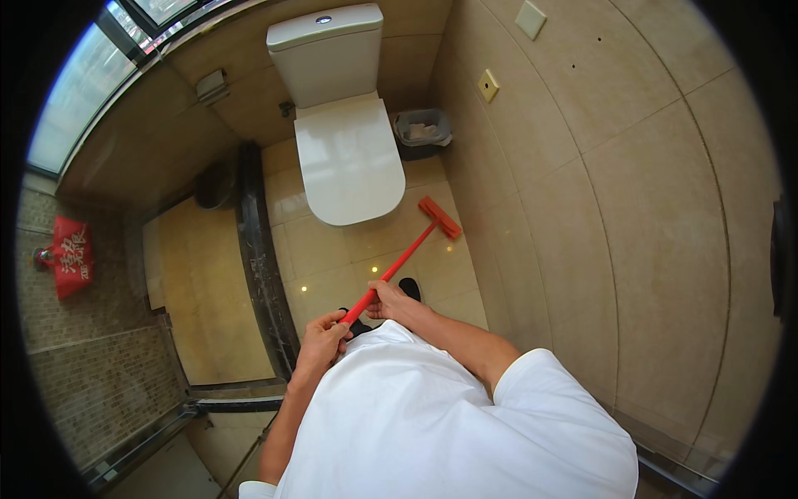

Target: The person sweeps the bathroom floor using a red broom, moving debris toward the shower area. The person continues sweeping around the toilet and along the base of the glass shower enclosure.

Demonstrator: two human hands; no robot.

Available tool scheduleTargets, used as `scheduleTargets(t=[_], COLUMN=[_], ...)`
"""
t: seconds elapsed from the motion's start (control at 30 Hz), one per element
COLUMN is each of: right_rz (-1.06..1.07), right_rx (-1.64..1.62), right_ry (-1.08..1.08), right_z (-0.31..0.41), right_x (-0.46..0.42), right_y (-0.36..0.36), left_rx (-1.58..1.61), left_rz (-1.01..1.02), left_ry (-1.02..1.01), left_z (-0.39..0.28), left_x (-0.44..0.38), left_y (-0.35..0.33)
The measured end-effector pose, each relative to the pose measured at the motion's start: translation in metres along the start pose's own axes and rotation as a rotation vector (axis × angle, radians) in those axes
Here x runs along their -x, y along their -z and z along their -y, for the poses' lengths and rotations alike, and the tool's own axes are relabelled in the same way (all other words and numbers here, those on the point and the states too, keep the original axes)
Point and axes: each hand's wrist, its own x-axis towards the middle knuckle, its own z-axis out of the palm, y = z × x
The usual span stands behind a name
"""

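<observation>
A red long-handled floor brush (408,251) slants across the tiled floor, its wide head low by the right wall, to the right of the toilet's front. My left hand (324,340) grips the top end of the handle near my waist. Further down the handle, my right hand (388,299) is closed around it. Straight in front stands a white toilet (350,162) with its lid down. A small waste bin (423,134) with a liner and some paper inside stands between the toilet and the right wall.
A dark stone curb (259,268) runs along the left, with a lower tiled area and a dark bucket (215,186) beyond it. A red bag (73,257) hangs at far left. A paper holder (212,86) is on the back wall. The tiled right wall (561,237) is close by.
</observation>
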Motion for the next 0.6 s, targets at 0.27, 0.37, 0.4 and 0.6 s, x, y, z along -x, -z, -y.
scheduleTargets(t=[0.27,0.37,0.4,0.6], right_rz=[0.023,0.031,0.037,0.107], right_rx=[-0.061,-0.033,-0.024,0.014], right_ry=[0.033,0.012,0.003,-0.048], right_z=[0.005,0.002,0.001,-0.001], right_x=[0.002,0.000,0.003,0.008], right_y=[0.006,0.004,0.002,-0.007], left_rx=[0.068,0.087,0.096,0.173], left_rz=[0.032,0.032,0.032,0.008], left_ry=[0.024,0.042,0.049,0.086], left_z=[-0.012,-0.007,-0.004,-0.007], left_x=[-0.008,-0.006,-0.005,0.008], left_y=[-0.015,-0.011,-0.009,0.006])
